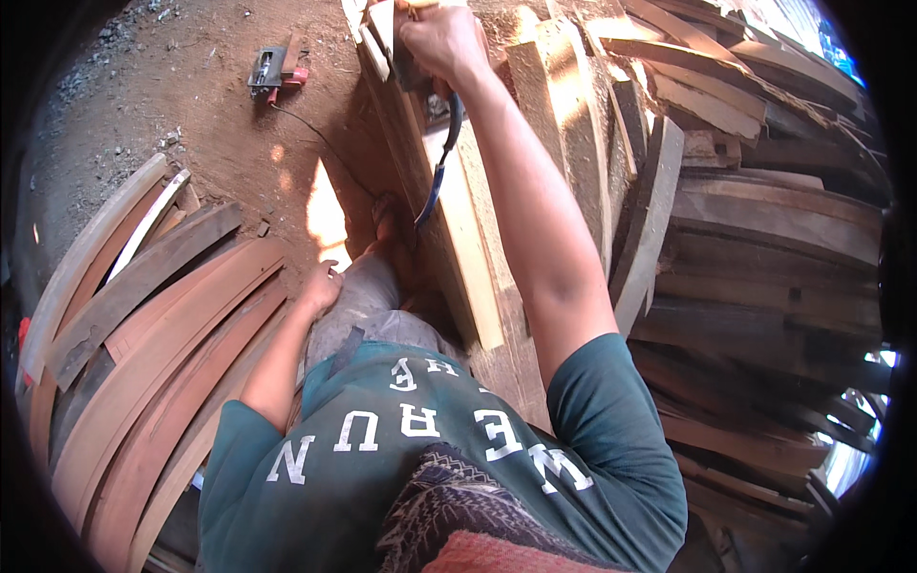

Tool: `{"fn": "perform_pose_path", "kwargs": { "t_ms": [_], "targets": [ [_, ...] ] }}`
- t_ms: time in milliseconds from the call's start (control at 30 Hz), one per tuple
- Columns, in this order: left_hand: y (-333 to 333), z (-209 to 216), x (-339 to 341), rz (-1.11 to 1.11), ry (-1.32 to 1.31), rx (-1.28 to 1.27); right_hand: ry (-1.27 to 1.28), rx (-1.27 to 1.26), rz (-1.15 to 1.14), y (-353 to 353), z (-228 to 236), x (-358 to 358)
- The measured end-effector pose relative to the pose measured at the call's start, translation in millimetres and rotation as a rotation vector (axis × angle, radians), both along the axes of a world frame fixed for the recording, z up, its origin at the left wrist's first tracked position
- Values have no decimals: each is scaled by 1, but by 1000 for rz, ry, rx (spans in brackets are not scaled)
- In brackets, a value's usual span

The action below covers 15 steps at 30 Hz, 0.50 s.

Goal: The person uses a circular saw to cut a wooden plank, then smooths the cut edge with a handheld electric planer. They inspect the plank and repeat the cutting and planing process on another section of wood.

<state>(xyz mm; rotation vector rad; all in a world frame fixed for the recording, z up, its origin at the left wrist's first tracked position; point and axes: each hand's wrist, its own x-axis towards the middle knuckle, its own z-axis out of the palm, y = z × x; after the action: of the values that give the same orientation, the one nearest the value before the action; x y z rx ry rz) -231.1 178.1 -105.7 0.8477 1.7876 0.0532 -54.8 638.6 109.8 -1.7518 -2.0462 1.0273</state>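
Note:
My right hand (444, 43) is stretched far forward and wrapped round the grip of a corded electric planer (413, 69). Part of the planer's body is hidden by my fingers and cut off by the upper edge. It rests on a long pale wooden beam (468, 258) that slopes toward me. From its rear, a black and blue cord (441, 172) curves down beside the beam. My left hand (321, 285) lies by my left thigh, its fingers loosely curled with nothing visible in them.
A red and grey power tool with a metal base plate (277, 72) lies on the dirt floor (215, 115), trailing a thin cord. Curved planks (162, 372) are stacked at left; a tall pile of curved timber (774, 229) fills the right. More boards (564, 105) stand beside the beam.

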Motion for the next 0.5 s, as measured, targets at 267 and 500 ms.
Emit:
{"fn": "perform_pose_path", "kwargs": {
  "t_ms": [267, 500],
  "targets": [
    [-8, 14, 43, -113, 10, 17, 208, -51, -34, -148, -3, 86],
    [-108, 1, 91, -145, 67, -30, 239, -57, -89, -372, -3, 223]
  ]
}}
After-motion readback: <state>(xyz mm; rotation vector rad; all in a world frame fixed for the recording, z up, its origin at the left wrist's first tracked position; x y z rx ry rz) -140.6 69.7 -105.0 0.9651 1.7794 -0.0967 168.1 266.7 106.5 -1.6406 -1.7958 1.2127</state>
